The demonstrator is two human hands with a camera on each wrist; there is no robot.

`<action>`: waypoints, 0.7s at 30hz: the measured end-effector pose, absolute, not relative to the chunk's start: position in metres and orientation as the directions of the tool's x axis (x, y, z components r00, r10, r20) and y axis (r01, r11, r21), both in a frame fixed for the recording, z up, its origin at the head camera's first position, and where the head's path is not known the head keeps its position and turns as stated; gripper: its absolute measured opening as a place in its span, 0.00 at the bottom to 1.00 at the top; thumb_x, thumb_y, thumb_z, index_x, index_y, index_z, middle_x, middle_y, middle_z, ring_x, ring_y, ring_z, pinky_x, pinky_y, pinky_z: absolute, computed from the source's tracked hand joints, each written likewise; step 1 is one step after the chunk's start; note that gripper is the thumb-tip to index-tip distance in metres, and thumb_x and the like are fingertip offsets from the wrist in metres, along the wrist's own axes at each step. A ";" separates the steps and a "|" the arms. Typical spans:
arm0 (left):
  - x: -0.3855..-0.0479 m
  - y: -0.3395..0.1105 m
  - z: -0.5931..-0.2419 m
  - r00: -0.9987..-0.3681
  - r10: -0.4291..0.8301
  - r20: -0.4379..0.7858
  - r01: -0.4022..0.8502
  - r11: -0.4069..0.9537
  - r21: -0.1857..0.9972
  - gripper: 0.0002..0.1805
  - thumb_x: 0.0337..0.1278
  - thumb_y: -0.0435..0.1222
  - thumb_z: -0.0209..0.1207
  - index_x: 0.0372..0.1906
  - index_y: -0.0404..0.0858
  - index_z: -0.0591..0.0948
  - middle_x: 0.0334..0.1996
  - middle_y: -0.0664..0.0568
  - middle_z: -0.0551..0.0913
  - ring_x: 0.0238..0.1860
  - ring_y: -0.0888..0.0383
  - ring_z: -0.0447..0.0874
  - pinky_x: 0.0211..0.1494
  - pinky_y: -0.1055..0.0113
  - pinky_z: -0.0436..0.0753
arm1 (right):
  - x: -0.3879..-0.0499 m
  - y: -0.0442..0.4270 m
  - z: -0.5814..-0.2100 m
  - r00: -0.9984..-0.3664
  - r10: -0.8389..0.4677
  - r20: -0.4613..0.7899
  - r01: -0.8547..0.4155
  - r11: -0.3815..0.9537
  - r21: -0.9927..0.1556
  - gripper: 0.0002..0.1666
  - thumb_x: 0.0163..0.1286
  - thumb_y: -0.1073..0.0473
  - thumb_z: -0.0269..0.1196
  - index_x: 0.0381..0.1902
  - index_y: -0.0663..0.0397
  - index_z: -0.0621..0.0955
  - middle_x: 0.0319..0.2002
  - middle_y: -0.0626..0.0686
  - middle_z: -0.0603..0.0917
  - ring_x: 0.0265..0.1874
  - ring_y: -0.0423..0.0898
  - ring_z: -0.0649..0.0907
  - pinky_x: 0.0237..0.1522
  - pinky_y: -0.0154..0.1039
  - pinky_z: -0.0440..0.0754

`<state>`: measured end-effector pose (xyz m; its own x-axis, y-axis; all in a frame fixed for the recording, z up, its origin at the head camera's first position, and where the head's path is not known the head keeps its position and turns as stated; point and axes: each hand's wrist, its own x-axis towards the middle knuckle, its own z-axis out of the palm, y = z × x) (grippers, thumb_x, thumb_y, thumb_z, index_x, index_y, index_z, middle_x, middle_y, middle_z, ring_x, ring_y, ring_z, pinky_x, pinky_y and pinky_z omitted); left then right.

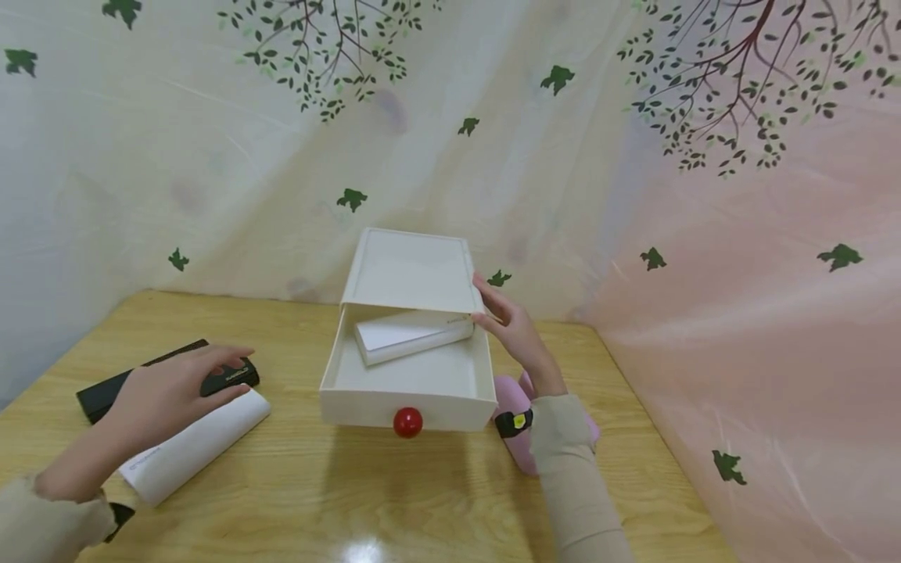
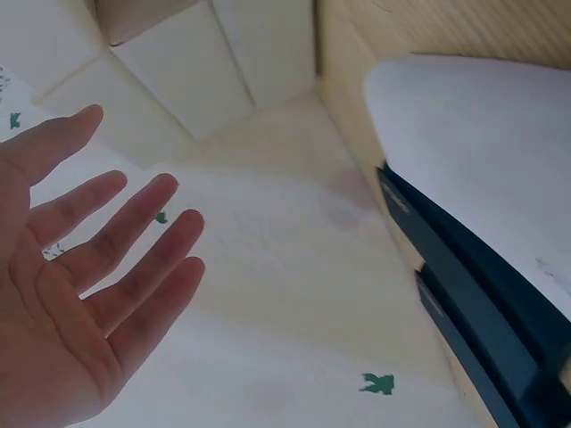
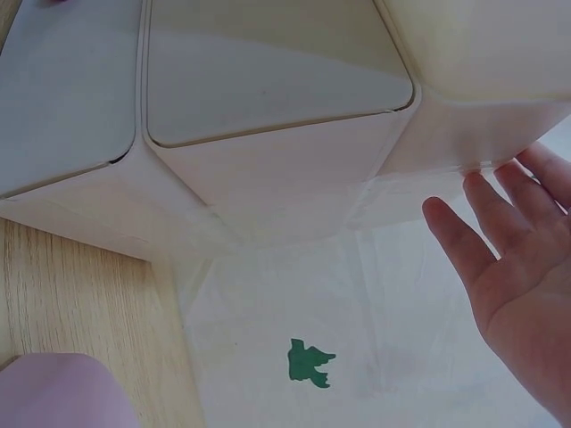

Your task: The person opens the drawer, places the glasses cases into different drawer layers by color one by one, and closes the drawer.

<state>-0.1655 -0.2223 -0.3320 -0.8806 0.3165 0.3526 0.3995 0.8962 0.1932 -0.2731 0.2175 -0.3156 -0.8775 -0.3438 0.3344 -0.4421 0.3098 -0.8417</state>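
Note:
A white drawer unit [image 1: 418, 270] stands mid-table with its top drawer [image 1: 408, 403], which has a red knob [image 1: 407, 422], pulled out. Inside the drawer a white oblong box [image 1: 415, 336] lies at a slant. My right hand [image 1: 517, 336] touches the unit's right side near the top edge with its fingertips. In the right wrist view, that hand [image 3: 522, 259] has its fingers extended against the white wall. My left hand [image 1: 165, 399] hovers over a black case [image 1: 228, 377] and a white case [image 1: 197, 446], holding nothing; its fingers are spread in the left wrist view.
A pink object with a black strap [image 1: 514, 423] sits to the right of the drawer unit, partly behind my right forearm. The left wrist view shows two dark cases [image 2: 482, 294] next to the white one. A leaf-patterned curtain [image 1: 436, 156] closes off the table's back and right.

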 end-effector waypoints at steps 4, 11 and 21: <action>-0.167 -0.235 -0.345 -0.923 0.303 0.239 0.345 0.925 0.158 0.28 0.54 0.52 0.65 0.58 0.43 0.79 0.45 0.47 0.87 0.37 0.52 0.86 0.16 0.69 0.64 | -0.273 0.218 -0.317 -0.878 -0.341 0.336 -0.443 0.313 -0.840 0.35 0.72 0.59 0.58 0.74 0.44 0.62 0.76 0.43 0.57 0.75 0.51 0.60 0.70 0.57 0.63; -0.167 -0.257 -0.371 -0.958 0.269 0.095 0.280 0.950 0.136 0.34 0.50 0.58 0.64 0.58 0.43 0.79 0.47 0.48 0.86 0.39 0.52 0.86 0.19 0.65 0.66 | -0.273 0.216 -0.319 -0.878 -0.345 0.332 -0.440 0.310 -0.843 0.35 0.72 0.59 0.58 0.74 0.43 0.62 0.76 0.43 0.57 0.75 0.51 0.60 0.70 0.57 0.64; -0.168 -0.268 -0.382 -0.964 0.256 -0.072 0.245 0.960 0.133 0.45 0.44 0.64 0.64 0.63 0.39 0.74 0.49 0.35 0.80 0.31 0.57 0.81 0.20 0.62 0.68 | -0.273 0.216 -0.316 -0.873 -0.347 0.343 -0.450 0.302 -0.841 0.35 0.72 0.61 0.58 0.74 0.45 0.62 0.76 0.46 0.58 0.75 0.52 0.61 0.70 0.58 0.64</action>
<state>-0.1684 -0.2678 -0.3820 -0.9641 0.2555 -0.0722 0.2446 0.9604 0.1332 -0.2732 0.2160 -0.3159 -0.8731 -0.3468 0.3426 -0.4498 0.3019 -0.8406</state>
